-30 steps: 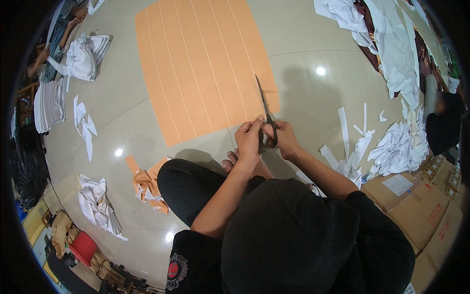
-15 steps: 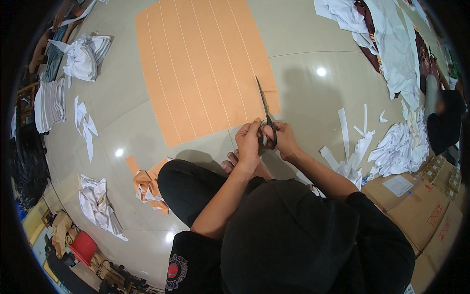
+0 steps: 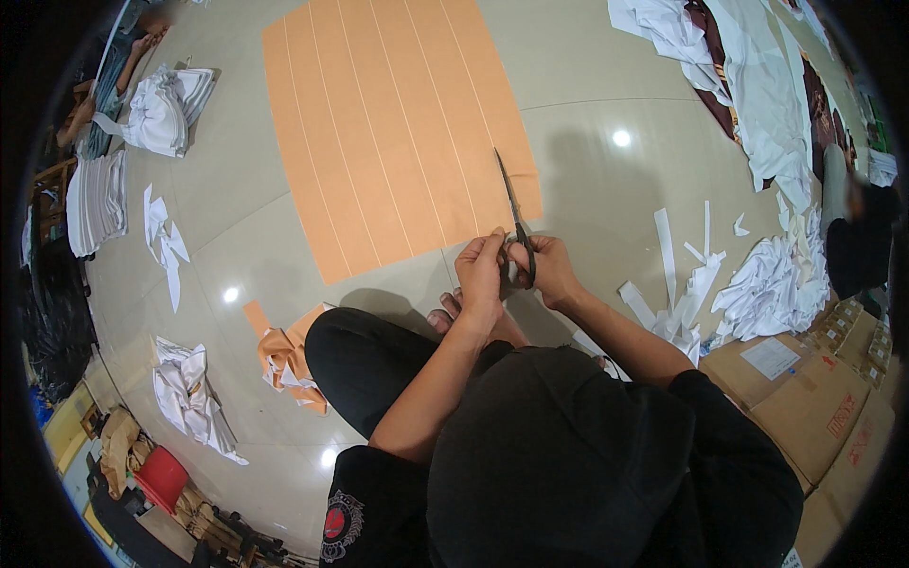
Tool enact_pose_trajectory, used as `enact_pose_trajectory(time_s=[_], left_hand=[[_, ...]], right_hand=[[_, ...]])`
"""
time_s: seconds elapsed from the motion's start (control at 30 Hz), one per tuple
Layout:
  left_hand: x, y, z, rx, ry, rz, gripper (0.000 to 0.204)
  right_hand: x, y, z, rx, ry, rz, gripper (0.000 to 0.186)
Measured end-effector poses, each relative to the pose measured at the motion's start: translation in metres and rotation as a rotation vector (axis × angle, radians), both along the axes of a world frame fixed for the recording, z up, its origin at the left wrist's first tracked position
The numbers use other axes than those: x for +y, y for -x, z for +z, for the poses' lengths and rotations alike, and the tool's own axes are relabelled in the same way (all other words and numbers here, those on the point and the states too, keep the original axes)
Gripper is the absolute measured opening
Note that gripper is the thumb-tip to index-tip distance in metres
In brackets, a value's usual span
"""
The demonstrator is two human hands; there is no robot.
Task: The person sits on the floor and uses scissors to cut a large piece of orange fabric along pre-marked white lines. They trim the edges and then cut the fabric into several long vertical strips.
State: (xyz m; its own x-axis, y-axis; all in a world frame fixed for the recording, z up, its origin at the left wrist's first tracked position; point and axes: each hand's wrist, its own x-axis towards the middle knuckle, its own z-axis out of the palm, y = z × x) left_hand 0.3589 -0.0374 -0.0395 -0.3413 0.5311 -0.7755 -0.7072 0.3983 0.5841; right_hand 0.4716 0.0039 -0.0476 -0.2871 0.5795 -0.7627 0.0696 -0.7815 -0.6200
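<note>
On the floor (image 3: 222,241), the lined orange sheet (image 3: 393,133) lies flat. Scissors (image 3: 517,218) point over its near right corner. The right hand's (image 3: 547,269) grip is curled around their handles; the left hand's (image 3: 479,273) fingertips press together beside them, whether pinching anything I cannot tell.

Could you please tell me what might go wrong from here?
The left hand is close beside the scissors in the right hand, so a slip might nick it. The orange sheet lies on a smooth, shiny floor, so it could slide if tugged. Bare toes show beside the left wrist, so dropped scissors might hurt them.
</note>
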Motion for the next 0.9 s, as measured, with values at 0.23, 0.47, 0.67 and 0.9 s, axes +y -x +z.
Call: enact_pose_trajectory(time_s=[0.23, 0.47, 0.67, 0.9], left_hand=[[-0.004, 0.002, -0.003, -0.025, -0.005, 0.003, 0.024], [-0.006, 0.003, -0.004, -0.058, -0.014, 0.003, 0.023], [-0.006, 0.003, -0.003, -0.046, -0.01, -0.015, 0.017], [-0.01, 0.004, -0.008, -0.037, -0.031, -0.017, 0.018]], right_hand=[[0.009, 0.004, 0.014, -0.036, -0.034, 0.015, 0.031], [0.026, 0.017, 0.022, -0.023, -0.044, 0.029, 0.033], [0.029, 0.018, 0.018, -0.021, -0.041, 0.029, 0.032], [0.028, 0.017, 0.015, -0.043, -0.028, 0.006, 0.032]])
